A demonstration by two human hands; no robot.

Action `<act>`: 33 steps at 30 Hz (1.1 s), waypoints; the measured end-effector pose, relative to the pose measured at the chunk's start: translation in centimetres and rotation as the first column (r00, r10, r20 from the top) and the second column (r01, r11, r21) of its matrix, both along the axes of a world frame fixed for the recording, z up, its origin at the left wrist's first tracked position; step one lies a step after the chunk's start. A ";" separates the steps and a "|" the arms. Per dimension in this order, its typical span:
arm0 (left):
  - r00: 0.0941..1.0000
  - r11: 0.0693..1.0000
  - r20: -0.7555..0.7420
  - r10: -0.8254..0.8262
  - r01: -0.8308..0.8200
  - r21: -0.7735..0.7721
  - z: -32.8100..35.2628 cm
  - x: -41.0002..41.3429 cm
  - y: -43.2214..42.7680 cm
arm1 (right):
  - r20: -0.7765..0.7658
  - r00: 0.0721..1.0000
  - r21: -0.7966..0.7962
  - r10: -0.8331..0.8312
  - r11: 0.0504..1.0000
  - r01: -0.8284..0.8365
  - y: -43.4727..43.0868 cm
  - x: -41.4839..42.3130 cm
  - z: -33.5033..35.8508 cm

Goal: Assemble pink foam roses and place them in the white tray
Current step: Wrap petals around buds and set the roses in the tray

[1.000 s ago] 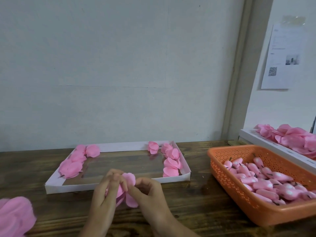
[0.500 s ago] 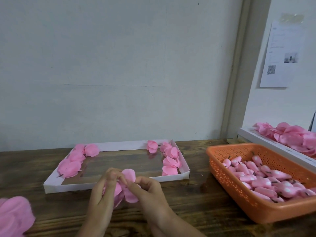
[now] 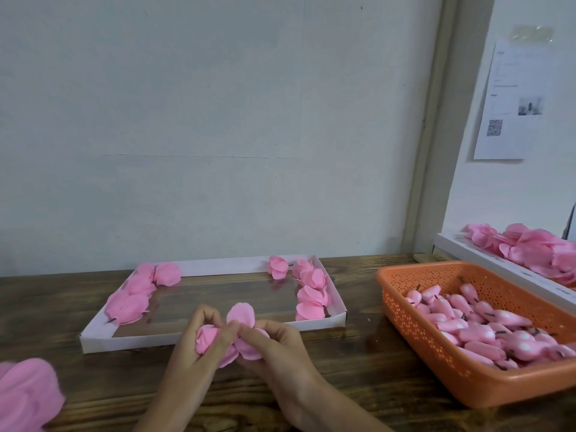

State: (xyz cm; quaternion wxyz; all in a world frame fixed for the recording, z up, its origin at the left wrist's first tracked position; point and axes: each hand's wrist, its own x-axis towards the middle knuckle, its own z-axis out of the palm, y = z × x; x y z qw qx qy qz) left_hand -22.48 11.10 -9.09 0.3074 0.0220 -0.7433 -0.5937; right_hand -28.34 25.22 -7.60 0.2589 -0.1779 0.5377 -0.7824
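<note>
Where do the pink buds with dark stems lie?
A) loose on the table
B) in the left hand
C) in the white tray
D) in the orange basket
D: the buds fill the orange basket on the right, beside the white tray.

Pink foam roses (image 3: 312, 296), white tray (image 3: 337, 318), orange perforated basket (image 3: 436, 350) — dark brown wood-grain table (image 3: 358, 378)

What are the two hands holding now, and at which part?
Both the left hand and right hand pinch one unfinished pink foam rose at its centre, among the petals.
</note>
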 end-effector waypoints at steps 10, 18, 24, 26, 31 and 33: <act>0.981 0.985 -0.118 0.155 -0.144 0.095 0.5 0.2 0.0 | 0.003 1.000 -0.043 0.009 0.999 -0.009 0.9 -1.3 0.8; 0.943 0.959 -0.216 0.255 -0.217 0.184 0.7 0.2 -0.5 | 0.022 0.996 -0.056 -0.084 0.995 0.085 1.2 -1.5 1.3; 0.944 0.981 -0.267 0.194 -0.188 0.051 1.2 0.6 0.2 | 0.034 0.996 -0.096 -0.084 0.992 0.087 1.1 -1.2 1.3; 0.943 0.984 -0.281 0.176 -0.177 0.022 1.3 0.6 0.6 | 0.053 0.994 -0.113 -0.091 0.989 0.096 1.0 -1.2 1.2; 0.935 0.980 -0.303 0.184 -0.196 -0.011 1.2 0.6 0.6 | 0.037 0.995 -0.119 -0.096 0.988 0.099 0.9 -1.2 0.8; 0.932 0.978 -0.306 0.195 -0.209 -0.013 1.1 0.6 0.4 | 0.032 0.995 -0.107 -0.096 0.989 0.099 0.9 -1.2 0.6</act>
